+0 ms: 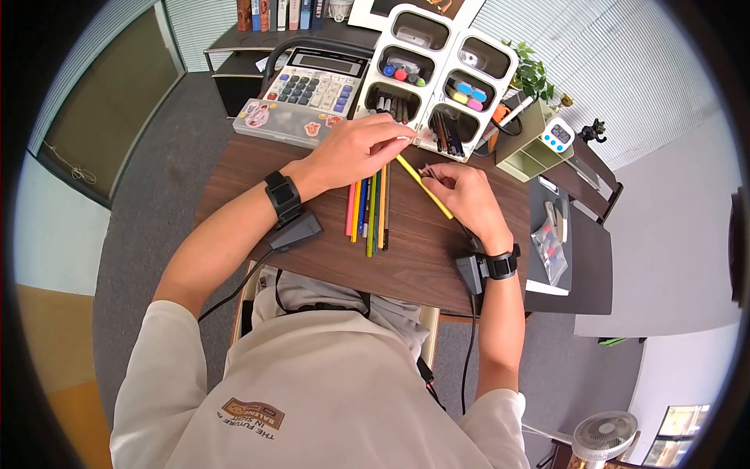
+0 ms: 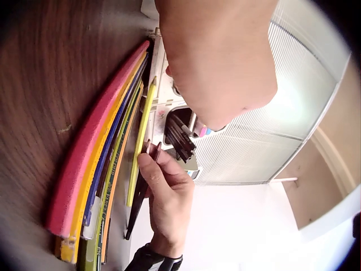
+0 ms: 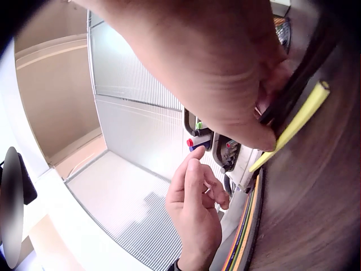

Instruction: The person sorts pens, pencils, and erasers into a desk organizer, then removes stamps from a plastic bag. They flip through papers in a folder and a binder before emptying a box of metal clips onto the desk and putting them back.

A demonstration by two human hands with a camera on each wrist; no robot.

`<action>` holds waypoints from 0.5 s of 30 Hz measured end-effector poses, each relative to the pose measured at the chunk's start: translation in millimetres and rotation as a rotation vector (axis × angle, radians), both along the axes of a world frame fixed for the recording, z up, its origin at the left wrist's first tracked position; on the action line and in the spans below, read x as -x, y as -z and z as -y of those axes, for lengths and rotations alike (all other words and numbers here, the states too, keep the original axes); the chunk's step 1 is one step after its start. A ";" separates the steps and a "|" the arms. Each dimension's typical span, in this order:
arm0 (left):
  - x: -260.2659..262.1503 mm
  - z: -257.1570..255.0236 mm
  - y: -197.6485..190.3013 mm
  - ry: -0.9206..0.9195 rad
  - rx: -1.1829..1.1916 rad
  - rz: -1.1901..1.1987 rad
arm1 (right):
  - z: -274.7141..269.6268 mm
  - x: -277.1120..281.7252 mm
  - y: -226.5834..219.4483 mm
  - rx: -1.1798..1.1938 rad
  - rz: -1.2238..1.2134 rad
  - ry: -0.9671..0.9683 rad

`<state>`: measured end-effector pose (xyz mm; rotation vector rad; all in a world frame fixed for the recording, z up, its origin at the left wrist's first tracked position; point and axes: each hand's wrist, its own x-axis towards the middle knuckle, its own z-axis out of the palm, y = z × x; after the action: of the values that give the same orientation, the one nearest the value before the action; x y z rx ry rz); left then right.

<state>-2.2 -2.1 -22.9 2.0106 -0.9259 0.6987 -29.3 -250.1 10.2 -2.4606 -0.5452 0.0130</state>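
Note:
My right hand pinches dark pencils between thumb and fingers. Just beside them a yellow pencil slants across the table; whether the right fingers touch it I cannot tell. My left hand hovers near the yellow pencil's upper end, by the white organizer's lower edge, its fingers loosely bent and nothing visible in them in the right wrist view. Under and below the left hand several coloured pencils lie side by side, a pink one at the left end. Dark pencils stand in the organizer's lower right compartment.
The white organizer also holds markers and highlighters. Left of it are a calculator and a clear case with stickers. To the right stand a green box with a timer and a plant.

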 end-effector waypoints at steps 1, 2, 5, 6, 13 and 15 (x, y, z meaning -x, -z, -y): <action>0.2 0.2 -0.3 0.000 0.000 0.000 | 1.8 -2.0 5.0 -0.046 0.026 -0.010; 0.5 0.4 -0.5 -0.001 0.006 0.002 | 0.1 -1.7 4.1 -0.092 0.052 -0.020; 1.8 0.4 -1.4 -0.009 0.024 -0.004 | -0.6 2.5 -6.9 -0.126 -0.016 0.045; 2.2 0.5 -1.8 -0.014 0.036 -0.011 | 0.8 2.3 -7.0 -0.125 -0.017 0.043; 11.2 2.5 -7.1 0.160 -0.079 -0.037 | 8.5 13.2 -19.5 -0.780 -0.013 -0.182; 15.2 8.1 -6.0 0.303 -0.106 -0.069 | 16.6 10.6 -16.7 -0.941 -0.118 -0.248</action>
<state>-17.4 -10.1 -16.9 1.9151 -1.2147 0.4176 -39.9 -266.7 27.0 -1.4630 -0.6173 0.0009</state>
